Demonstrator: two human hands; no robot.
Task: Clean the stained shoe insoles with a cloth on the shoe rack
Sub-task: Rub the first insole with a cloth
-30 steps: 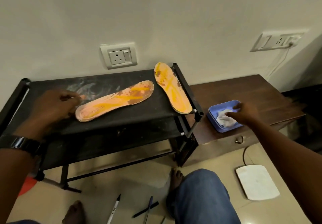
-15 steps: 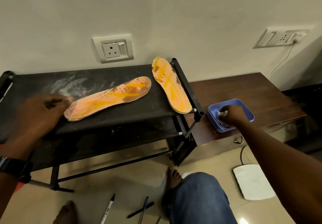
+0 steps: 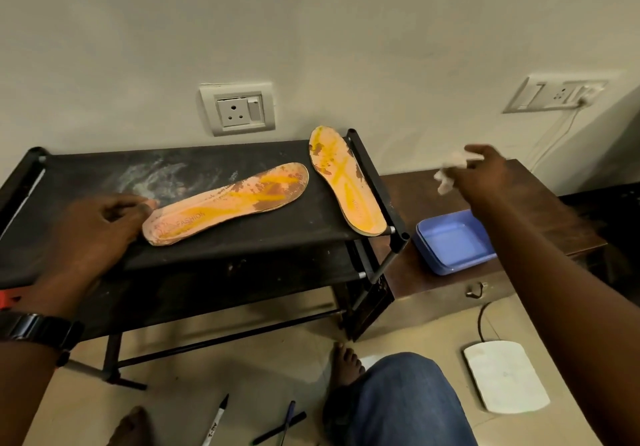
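Two orange insoles with brown stains lie on the black shoe rack [image 3: 86, 168]. The longer insole [image 3: 228, 204] lies across the middle; the second insole [image 3: 346, 182] lies along the rack's right rail. My left hand [image 3: 100, 227] rests on the rack with its fingers curled, touching the heel end of the longer insole. My right hand [image 3: 485, 175] hangs in the air above the wooden bench, right of the rack, shut on a small white cloth [image 3: 450, 171], which is blurred.
A blue plastic tray [image 3: 453, 241] sits on the wooden bench [image 3: 554, 217] beside the rack, under my right hand. On the floor lie pens [image 3: 216, 421], a white pad [image 3: 505, 376] and my feet. Wall sockets [image 3: 239, 109] are behind the rack.
My right hand has lifted the white cloth out of the blue tray and risen above the bench. My left hand stays at the longer insole's heel.
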